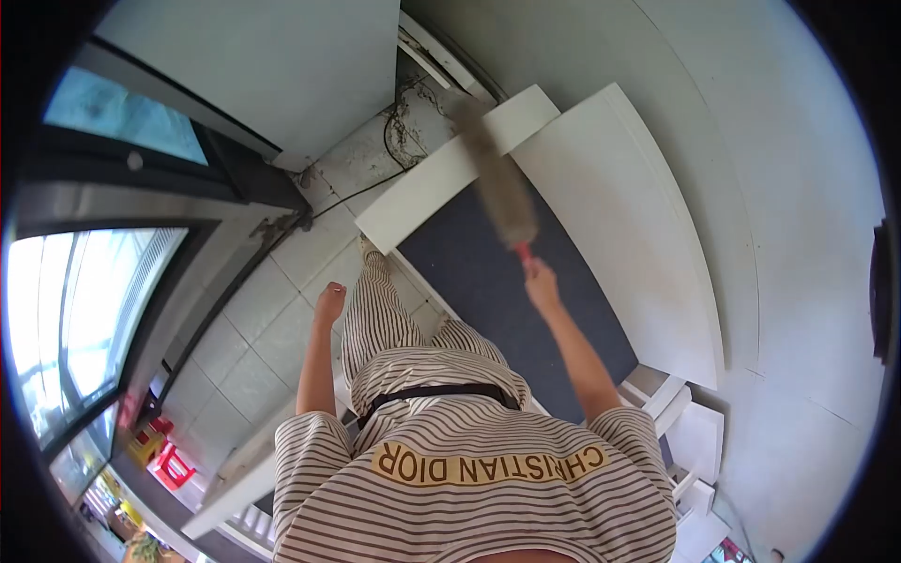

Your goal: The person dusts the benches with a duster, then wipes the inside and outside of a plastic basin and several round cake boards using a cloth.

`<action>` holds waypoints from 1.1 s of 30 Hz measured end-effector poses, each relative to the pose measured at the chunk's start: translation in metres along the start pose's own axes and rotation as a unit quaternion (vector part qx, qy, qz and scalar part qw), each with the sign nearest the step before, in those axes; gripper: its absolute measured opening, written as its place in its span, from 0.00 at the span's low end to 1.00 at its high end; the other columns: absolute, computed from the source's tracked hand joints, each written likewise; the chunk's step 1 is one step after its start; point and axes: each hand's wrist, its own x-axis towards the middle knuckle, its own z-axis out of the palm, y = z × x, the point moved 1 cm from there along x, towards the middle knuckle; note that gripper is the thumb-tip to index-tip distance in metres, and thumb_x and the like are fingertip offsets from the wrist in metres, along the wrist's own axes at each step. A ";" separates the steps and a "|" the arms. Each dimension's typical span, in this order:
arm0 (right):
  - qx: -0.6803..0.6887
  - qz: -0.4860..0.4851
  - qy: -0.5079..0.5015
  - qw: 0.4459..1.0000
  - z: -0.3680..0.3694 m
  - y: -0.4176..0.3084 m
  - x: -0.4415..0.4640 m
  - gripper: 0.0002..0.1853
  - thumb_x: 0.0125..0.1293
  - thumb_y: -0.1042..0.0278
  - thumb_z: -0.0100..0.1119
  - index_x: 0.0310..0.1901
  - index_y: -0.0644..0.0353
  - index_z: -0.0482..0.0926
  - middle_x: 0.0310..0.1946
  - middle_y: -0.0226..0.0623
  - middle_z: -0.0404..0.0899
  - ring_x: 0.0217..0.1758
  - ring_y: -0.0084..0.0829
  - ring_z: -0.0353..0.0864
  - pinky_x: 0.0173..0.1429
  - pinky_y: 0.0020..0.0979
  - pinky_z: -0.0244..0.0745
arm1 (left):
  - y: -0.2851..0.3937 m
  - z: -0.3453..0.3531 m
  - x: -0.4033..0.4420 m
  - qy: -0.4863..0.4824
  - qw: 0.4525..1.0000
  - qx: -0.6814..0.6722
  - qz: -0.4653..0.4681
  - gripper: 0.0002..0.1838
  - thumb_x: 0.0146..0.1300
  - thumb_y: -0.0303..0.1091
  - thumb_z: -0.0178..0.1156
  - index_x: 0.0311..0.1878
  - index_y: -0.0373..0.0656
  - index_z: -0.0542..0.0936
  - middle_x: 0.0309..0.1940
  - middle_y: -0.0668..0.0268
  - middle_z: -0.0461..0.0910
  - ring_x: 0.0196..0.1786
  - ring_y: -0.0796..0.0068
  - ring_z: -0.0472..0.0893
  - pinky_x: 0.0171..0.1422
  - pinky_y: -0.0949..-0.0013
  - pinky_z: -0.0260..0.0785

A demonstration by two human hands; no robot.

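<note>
The right hand [542, 283] grips the red handle of a brown duster [496, 183], blurred, whose head stretches forward from the fist — over a dark panel [488, 291] and across a white end board [422, 202]. A curved white board [624, 225] flanks the panel. The left hand [330, 302] hangs in a loose fist above floor tiles [258, 324]; beyond the end board, a black cable [371, 186] crosses the dirty corner.

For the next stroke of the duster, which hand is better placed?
Probably the right hand: it grips the duster by its red handle, above the dark panel. The left hand is well apart from the duster, beside the striped trousers, and seems to hold nothing.
</note>
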 end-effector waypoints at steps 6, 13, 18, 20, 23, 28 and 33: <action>-0.151 -0.130 -0.168 0.965 0.022 0.001 -0.078 0.13 0.60 0.53 0.42 0.35 0.53 0.70 0.22 0.50 0.74 0.28 0.50 0.74 0.31 0.46 0.67 | 0.004 0.109 -0.151 0.001 0.996 0.086 -0.007 0.16 0.56 0.39 0.46 0.42 0.37 0.71 0.35 0.49 0.75 0.42 0.53 0.73 0.45 0.61 0.65; -0.184 -0.213 0.002 0.960 0.041 0.011 -0.081 0.13 0.60 0.55 0.41 0.31 0.54 0.70 0.19 0.48 0.74 0.25 0.50 0.74 0.28 0.47 0.67 | -0.100 0.164 -0.301 0.044 0.991 -0.087 -0.096 0.18 0.56 0.42 0.47 0.42 0.37 0.71 0.36 0.50 0.75 0.43 0.54 0.73 0.46 0.61 0.64; -0.146 -0.241 -0.025 0.959 0.079 0.002 -0.105 0.14 0.60 0.56 0.40 0.32 0.58 0.70 0.21 0.49 0.74 0.28 0.50 0.74 0.31 0.46 0.68 | -0.203 0.267 -0.365 0.007 0.980 0.000 -0.197 0.18 0.54 0.43 0.47 0.41 0.37 0.70 0.38 0.49 0.74 0.44 0.52 0.72 0.46 0.60 0.64; -0.191 -0.273 -0.079 0.940 0.060 -0.020 -0.104 0.14 0.60 0.57 0.41 0.32 0.59 0.70 0.21 0.49 0.74 0.28 0.49 0.74 0.31 0.45 0.68 | -0.170 0.258 -0.379 -0.034 0.957 -0.116 -0.264 0.18 0.53 0.41 0.48 0.39 0.36 0.70 0.38 0.48 0.73 0.44 0.51 0.72 0.46 0.60 0.64; -0.281 -0.302 -0.118 0.903 0.045 -0.007 -0.102 0.14 0.60 0.58 0.41 0.30 0.60 0.70 0.21 0.48 0.74 0.28 0.47 0.75 0.30 0.44 0.69 | -0.176 0.283 -0.394 0.019 0.831 -0.502 -0.240 0.17 0.52 0.40 0.49 0.38 0.35 0.71 0.39 0.46 0.72 0.45 0.50 0.71 0.46 0.59 0.64; -0.340 -0.169 0.064 0.923 -0.072 0.100 -0.096 0.08 0.57 0.65 0.43 0.30 0.56 0.73 0.20 0.42 0.75 0.25 0.41 0.76 0.28 0.42 0.70 | -0.164 0.206 -0.346 -0.173 0.962 -0.076 -0.198 0.19 0.52 0.42 0.49 0.38 0.33 0.71 0.38 0.46 0.73 0.45 0.50 0.71 0.46 0.59 0.64; -0.569 -0.109 0.100 0.809 -0.274 0.153 -0.057 0.07 0.48 0.67 0.49 0.22 0.54 0.78 0.21 0.38 0.77 0.25 0.34 0.78 0.25 0.36 0.70 | -0.182 0.166 -0.231 -0.089 0.977 0.193 -0.019 0.19 0.52 0.43 0.51 0.37 0.35 0.73 0.35 0.48 0.74 0.42 0.52 0.73 0.45 0.58 0.65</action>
